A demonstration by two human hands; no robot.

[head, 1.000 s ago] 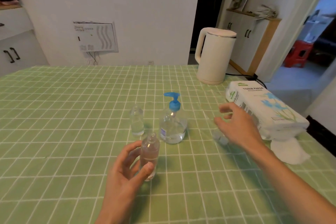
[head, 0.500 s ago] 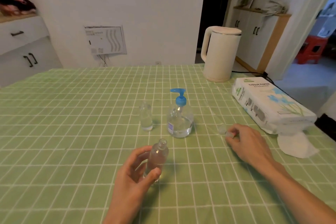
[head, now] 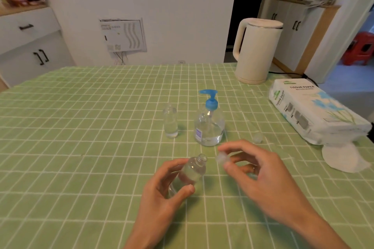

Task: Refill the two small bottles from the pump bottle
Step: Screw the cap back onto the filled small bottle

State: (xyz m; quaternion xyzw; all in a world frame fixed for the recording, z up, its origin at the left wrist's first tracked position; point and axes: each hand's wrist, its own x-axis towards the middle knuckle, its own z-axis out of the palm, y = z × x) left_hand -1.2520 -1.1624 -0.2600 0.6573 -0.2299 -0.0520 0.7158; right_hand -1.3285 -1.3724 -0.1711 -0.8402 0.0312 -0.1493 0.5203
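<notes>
Head view: my left hand (head: 166, 184) grips the tilted, uncapped small bottle (head: 190, 174), near the pump bottle (head: 209, 125). My right hand (head: 259, 172) pinches a clear cap (head: 222, 157) just beside its neck. Tilting it further could spill liquid, and the slippery cap could drop.

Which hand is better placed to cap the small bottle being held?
Right. The right hand pinches the cap just beside the open mouth of the small bottle, which the left hand grips, tilted toward it.
</notes>
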